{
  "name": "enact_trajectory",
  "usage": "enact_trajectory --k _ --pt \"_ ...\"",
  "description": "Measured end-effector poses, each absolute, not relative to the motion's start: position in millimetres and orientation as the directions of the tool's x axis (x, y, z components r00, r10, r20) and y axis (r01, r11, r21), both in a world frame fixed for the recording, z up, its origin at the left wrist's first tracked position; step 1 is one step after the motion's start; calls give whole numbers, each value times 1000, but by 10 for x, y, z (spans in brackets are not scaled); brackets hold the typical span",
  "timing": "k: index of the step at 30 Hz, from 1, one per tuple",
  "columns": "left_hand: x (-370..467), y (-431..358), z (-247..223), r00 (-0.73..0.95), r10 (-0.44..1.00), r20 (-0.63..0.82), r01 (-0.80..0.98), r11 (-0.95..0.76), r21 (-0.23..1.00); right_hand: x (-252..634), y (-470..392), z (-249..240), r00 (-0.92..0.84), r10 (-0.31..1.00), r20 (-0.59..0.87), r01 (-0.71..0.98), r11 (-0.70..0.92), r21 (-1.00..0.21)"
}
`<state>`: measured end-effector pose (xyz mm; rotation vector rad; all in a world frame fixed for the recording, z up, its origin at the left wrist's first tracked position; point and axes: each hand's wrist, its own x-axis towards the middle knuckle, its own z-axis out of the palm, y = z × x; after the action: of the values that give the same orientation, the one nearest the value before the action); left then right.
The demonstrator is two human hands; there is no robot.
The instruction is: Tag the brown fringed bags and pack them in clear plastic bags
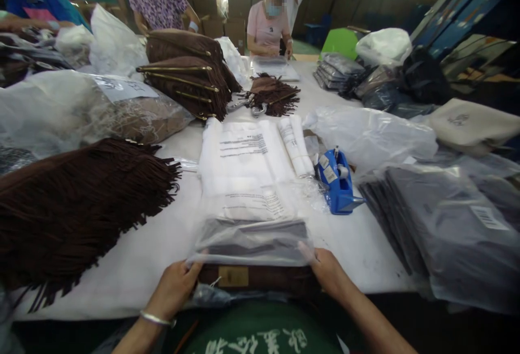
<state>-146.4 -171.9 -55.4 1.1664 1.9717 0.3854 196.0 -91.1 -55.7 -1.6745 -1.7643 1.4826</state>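
A clear plastic bag (252,259) is stretched between my two hands at the near table edge, with a dark grey flat shape showing inside it. My left hand (176,283), a metal bangle at its wrist, pinches the left corner. On the right corner, my right hand (327,272) is closed the same way; its fingertips show through the film. A dark brown pouch (276,278) with a tan label (233,276) lies just below the bag's edge, partly covered by it. Beyond the bag lies a stack of printed clear bags (244,153).
A brown fringed bag (81,197) lies at left. Brown zippered pouches (182,77) are piled behind. A blue tape dispenser (339,183) stands right of the printed bags. Wrapped grey items (439,224) lie at right. Three people are across the table, one in a pink shirt (270,34).
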Motion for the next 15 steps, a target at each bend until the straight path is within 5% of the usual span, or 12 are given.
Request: enact_trajectory --k 4,8,12,15 --pt "-1560 -1818 -674 -253 913 -320 722 399 565 1967 -919 -526 -284 882 -375 551 -170 -817" --pt "-1465 -2150 -856 -412 890 -197 581 423 696 2006 -1168 -709 -205 920 -334 394 -235 -889" --pt "-1236 -2267 -906 -603 688 -405 186 614 767 1946 -1458 -907 22 877 -480 78 -480 -874" --pt "-1154 -2290 -922 -616 546 -568 -77 676 733 1923 -1584 -932 13 764 -645 -243 -623 -743"
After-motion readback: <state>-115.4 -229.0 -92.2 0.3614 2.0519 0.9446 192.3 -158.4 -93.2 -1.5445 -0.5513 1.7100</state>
